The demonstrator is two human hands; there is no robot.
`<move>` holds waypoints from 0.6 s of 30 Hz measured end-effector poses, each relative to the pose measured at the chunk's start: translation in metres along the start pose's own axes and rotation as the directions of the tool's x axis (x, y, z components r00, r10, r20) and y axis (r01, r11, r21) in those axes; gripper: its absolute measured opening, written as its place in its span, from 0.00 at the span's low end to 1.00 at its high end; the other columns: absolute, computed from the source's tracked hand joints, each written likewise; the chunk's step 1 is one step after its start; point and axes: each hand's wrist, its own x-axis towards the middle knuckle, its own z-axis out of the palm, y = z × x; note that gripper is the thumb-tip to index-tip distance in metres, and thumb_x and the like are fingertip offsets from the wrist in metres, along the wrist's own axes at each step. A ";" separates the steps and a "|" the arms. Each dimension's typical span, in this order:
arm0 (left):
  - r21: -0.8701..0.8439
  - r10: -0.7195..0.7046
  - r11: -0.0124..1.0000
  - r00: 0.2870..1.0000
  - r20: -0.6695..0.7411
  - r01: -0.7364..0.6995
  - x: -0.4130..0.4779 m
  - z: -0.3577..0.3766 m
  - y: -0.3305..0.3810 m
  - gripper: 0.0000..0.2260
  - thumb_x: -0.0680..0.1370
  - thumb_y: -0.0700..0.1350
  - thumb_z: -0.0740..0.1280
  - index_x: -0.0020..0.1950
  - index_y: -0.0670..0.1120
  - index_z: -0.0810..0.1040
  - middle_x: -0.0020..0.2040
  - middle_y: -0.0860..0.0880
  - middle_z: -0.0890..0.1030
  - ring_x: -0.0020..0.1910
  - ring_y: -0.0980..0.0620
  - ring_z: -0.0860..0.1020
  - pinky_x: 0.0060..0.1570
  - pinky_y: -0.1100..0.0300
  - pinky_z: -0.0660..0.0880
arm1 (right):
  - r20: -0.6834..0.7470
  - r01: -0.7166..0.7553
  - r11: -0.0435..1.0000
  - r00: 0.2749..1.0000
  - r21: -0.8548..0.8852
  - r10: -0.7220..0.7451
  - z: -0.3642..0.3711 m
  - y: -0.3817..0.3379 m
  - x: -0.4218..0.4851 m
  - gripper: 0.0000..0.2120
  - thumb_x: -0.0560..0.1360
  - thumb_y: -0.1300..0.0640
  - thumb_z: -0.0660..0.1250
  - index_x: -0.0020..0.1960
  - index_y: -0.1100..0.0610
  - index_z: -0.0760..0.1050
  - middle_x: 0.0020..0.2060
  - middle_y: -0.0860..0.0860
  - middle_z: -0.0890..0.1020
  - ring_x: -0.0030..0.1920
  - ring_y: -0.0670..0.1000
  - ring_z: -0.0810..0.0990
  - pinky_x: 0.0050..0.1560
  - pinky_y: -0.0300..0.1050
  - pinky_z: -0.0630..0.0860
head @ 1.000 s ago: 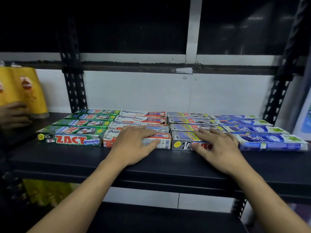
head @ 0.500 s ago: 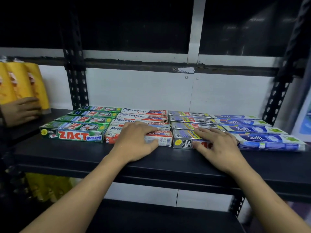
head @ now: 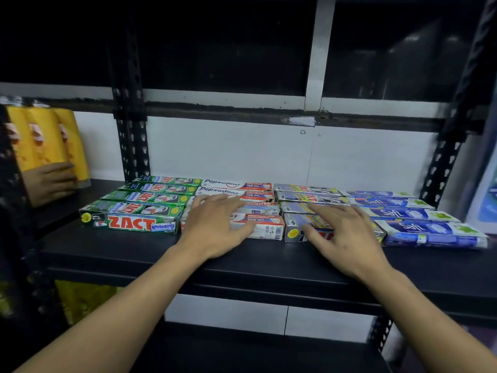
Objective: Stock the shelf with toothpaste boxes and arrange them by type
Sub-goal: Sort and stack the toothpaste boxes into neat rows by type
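Four rows of toothpaste boxes are laid touching across the shelf [head: 242,261]: green boxes [head: 129,223], white-and-red boxes [head: 266,228], silver boxes [head: 294,232], blue boxes [head: 430,234]. The left hand [head: 215,228] is rested on the white-and-red boxes and the right hand [head: 347,238] on the silver boxes, fingers [head: 318,209] spread wide, nothing gripped. A strip of shelf is seen before the front edge.

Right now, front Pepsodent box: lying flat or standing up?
Flat. The front Pepsodent box lies lengthwise on the shelf, with the left hand resting on top.
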 end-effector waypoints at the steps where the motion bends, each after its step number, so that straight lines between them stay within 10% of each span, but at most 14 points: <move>1: 0.041 -0.003 0.999 1.000 0.028 0.002 -0.001 -0.001 -0.004 0.33 0.73 0.70 0.52 0.72 0.56 0.72 0.74 0.58 0.70 0.75 0.55 0.64 0.75 0.52 0.52 | 0.026 -0.014 0.999 1.000 0.032 0.013 0.002 -0.006 0.006 0.31 0.72 0.32 0.54 0.69 0.45 0.74 0.59 0.46 0.82 0.62 0.52 0.76 0.69 0.55 0.64; 9: 0.077 -0.018 0.997 1.000 -0.009 0.018 -0.006 0.004 -0.010 0.34 0.73 0.73 0.55 0.70 0.54 0.73 0.72 0.56 0.73 0.71 0.54 0.68 0.73 0.53 0.58 | 0.265 -0.013 0.997 0.964 0.079 -0.008 0.022 -0.036 0.052 0.42 0.73 0.28 0.55 0.79 0.41 0.40 0.69 0.48 0.75 0.72 0.52 0.68 0.74 0.58 0.55; 18: 0.108 -0.042 0.993 0.999 0.001 0.042 -0.002 0.009 -0.012 0.39 0.71 0.75 0.51 0.74 0.54 0.69 0.73 0.56 0.71 0.74 0.54 0.65 0.73 0.54 0.57 | 0.425 -0.012 0.994 0.904 0.112 -0.037 0.012 -0.050 0.051 0.44 0.74 0.28 0.54 0.80 0.47 0.40 0.73 0.44 0.68 0.75 0.53 0.62 0.77 0.51 0.51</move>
